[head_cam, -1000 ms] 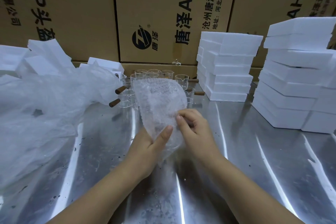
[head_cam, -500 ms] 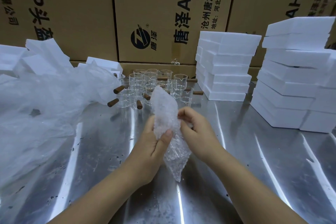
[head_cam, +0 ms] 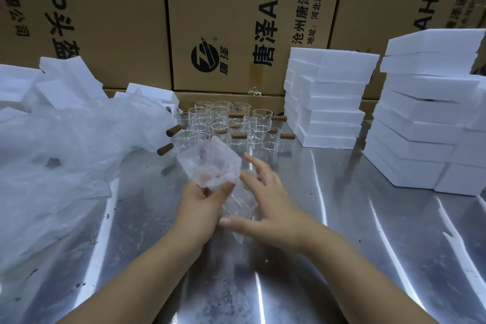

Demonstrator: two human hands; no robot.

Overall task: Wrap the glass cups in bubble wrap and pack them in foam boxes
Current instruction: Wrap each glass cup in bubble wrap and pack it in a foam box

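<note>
My left hand grips a bundle of bubble wrap above the steel table, thumb pinching its lower edge; a brown handle shows faintly through the wrap. My right hand is beside it with fingers spread and straight, its thumb touching the loose tail of wrap that hangs between my hands. Behind them stand several bare glass cups with wooden handles. Stacks of white foam boxes rise at the right.
A heap of loose bubble wrap and plastic sheet covers the table's left side, with foam pieces behind it. A second foam stack fills the far right. Cardboard cartons wall off the back. Steel table.
The wrap went from a spread sheet to a tight bundle in my left hand. My right hand has let go of the top and opened, dropping lower beside the tail.
</note>
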